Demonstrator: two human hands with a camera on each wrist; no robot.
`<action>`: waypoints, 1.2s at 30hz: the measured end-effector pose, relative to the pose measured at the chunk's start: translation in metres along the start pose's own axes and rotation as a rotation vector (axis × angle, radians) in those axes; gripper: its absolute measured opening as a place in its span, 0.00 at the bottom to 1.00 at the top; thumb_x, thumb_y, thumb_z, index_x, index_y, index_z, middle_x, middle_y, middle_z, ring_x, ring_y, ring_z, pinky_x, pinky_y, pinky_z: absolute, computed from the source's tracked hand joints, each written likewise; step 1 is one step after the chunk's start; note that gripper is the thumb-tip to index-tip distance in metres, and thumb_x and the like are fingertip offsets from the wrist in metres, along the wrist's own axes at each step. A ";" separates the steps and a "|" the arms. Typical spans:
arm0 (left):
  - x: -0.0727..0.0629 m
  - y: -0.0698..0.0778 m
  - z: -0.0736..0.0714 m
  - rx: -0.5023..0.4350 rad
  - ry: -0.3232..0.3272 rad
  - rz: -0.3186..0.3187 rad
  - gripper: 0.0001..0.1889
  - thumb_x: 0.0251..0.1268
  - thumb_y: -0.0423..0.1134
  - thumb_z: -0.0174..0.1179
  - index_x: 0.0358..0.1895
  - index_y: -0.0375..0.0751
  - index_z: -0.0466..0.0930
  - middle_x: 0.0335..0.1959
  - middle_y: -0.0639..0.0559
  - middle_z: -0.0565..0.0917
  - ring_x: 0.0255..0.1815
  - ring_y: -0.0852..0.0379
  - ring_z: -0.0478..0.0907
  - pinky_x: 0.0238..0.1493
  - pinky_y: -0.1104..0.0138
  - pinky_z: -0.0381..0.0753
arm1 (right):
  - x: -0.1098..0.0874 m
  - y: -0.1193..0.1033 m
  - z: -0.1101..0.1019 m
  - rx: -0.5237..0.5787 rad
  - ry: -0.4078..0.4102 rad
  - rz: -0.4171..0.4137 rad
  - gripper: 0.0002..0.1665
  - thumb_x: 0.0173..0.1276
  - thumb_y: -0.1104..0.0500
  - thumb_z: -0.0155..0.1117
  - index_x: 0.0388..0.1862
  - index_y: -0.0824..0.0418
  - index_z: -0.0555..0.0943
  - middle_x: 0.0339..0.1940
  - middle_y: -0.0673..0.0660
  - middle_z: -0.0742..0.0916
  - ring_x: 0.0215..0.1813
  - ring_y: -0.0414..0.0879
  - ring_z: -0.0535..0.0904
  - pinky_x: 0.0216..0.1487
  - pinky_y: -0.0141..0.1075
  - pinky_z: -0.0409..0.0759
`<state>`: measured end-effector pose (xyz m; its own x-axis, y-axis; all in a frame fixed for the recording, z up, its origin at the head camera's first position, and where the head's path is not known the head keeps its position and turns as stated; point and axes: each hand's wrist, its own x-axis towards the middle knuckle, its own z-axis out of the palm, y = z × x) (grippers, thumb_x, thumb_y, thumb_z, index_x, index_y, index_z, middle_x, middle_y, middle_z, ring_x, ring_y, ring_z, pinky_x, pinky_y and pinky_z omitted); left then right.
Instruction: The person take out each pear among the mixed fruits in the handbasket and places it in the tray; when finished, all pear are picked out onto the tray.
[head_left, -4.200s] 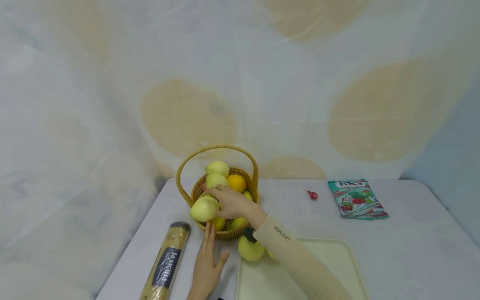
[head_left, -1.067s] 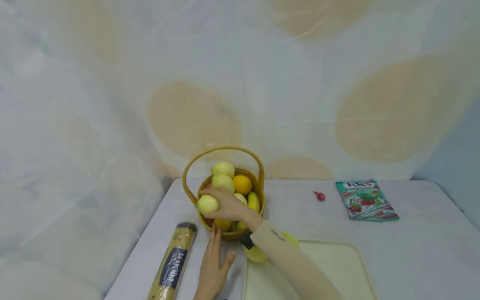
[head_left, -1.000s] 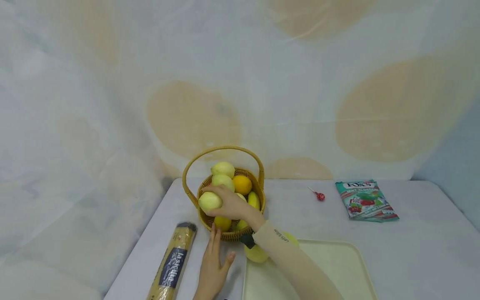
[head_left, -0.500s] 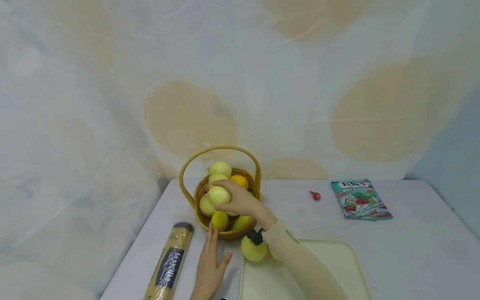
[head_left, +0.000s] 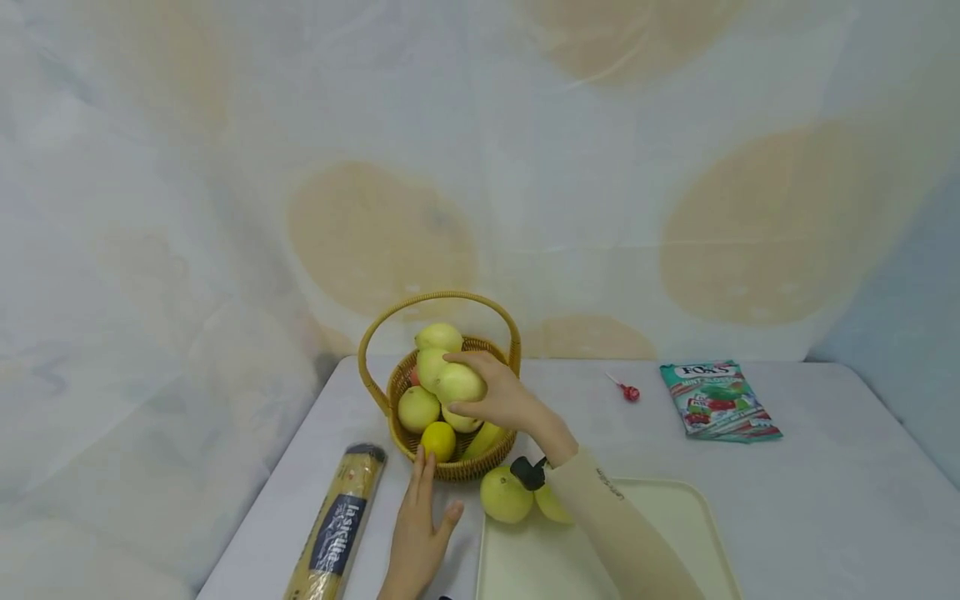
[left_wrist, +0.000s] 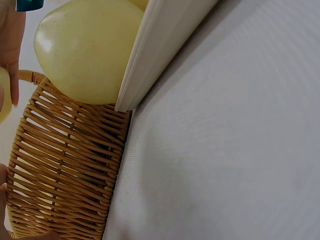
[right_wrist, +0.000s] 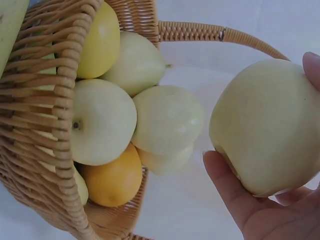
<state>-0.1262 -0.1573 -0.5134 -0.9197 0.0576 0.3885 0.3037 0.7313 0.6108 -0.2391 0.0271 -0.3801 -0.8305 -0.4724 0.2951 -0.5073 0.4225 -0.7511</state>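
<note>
green fruit (head_left: 461,383) gripped by right fingers (right_wrist: 228,189); left fingers (head_left: 426,483) straight; tray (head_left: 543,562) cut off.

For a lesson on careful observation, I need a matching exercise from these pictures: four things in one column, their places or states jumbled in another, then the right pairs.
Column 1
1. Right hand
2. Lollipop
3. Left hand
4. Blue-labelled packet

Column 2 (as the head view shows it)
A. Has straight fingers reaching the near rim of the basket
B. Lies on the table, left of the left hand
C. Grips a pale fruit
D. Lies between the basket and the teal bag

Right pairs: 1-C, 2-D, 3-A, 4-B
</note>
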 end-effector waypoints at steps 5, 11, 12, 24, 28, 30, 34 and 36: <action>0.000 -0.001 -0.001 0.009 0.017 0.013 0.42 0.63 0.43 0.63 0.77 0.41 0.52 0.79 0.40 0.51 0.71 0.30 0.61 0.62 0.34 0.66 | -0.005 0.000 -0.005 0.032 0.011 -0.012 0.40 0.61 0.55 0.71 0.71 0.49 0.67 0.71 0.56 0.70 0.66 0.53 0.72 0.59 0.47 0.79; 0.000 -0.001 0.001 0.002 0.017 0.026 0.42 0.63 0.43 0.63 0.77 0.40 0.52 0.79 0.40 0.51 0.71 0.29 0.61 0.62 0.33 0.66 | -0.011 -0.001 -0.011 0.035 0.031 -0.015 0.39 0.61 0.55 0.72 0.70 0.50 0.68 0.71 0.55 0.71 0.66 0.52 0.72 0.60 0.48 0.78; 0.000 -0.001 0.001 0.001 0.013 0.026 0.42 0.63 0.43 0.63 0.77 0.40 0.52 0.79 0.40 0.51 0.71 0.29 0.61 0.62 0.33 0.66 | -0.012 -0.001 -0.012 0.038 0.038 -0.014 0.39 0.61 0.55 0.72 0.70 0.49 0.68 0.71 0.55 0.71 0.66 0.52 0.72 0.60 0.48 0.79; 0.000 -0.002 0.003 0.002 0.006 0.008 0.41 0.64 0.42 0.62 0.77 0.40 0.51 0.79 0.39 0.51 0.72 0.30 0.60 0.62 0.33 0.65 | -0.021 0.004 -0.021 0.070 0.082 -0.011 0.40 0.60 0.57 0.72 0.70 0.47 0.67 0.70 0.54 0.72 0.60 0.53 0.76 0.55 0.46 0.81; 0.000 -0.001 0.003 -0.001 -0.001 0.006 0.41 0.64 0.42 0.62 0.77 0.39 0.51 0.79 0.38 0.51 0.72 0.30 0.59 0.61 0.32 0.64 | -0.025 0.008 -0.027 0.084 0.117 -0.019 0.40 0.60 0.56 0.72 0.71 0.48 0.67 0.70 0.56 0.73 0.62 0.53 0.75 0.58 0.48 0.80; 0.001 0.000 0.003 0.000 -0.006 0.006 0.41 0.64 0.42 0.62 0.77 0.39 0.50 0.78 0.38 0.51 0.72 0.30 0.58 0.61 0.32 0.64 | -0.027 0.010 -0.030 0.091 0.137 -0.021 0.40 0.60 0.56 0.73 0.71 0.49 0.68 0.70 0.56 0.73 0.62 0.54 0.75 0.59 0.50 0.79; 0.000 0.000 0.003 0.007 -0.006 0.002 0.41 0.65 0.42 0.61 0.77 0.39 0.50 0.79 0.39 0.50 0.73 0.30 0.58 0.62 0.33 0.65 | -0.031 0.013 -0.036 0.100 0.151 -0.001 0.40 0.60 0.55 0.72 0.71 0.47 0.68 0.69 0.56 0.72 0.61 0.54 0.75 0.58 0.50 0.79; 0.000 0.000 0.003 0.004 -0.006 0.002 0.41 0.65 0.42 0.61 0.77 0.39 0.50 0.79 0.39 0.50 0.73 0.30 0.58 0.62 0.33 0.64 | -0.032 0.014 -0.038 0.099 0.150 0.014 0.40 0.61 0.55 0.72 0.71 0.45 0.68 0.69 0.55 0.72 0.59 0.53 0.75 0.56 0.48 0.80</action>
<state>-0.1274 -0.1559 -0.5152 -0.9204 0.0630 0.3859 0.3048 0.7339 0.6070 -0.2283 0.0779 -0.3778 -0.8659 -0.3434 0.3638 -0.4768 0.3464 -0.8079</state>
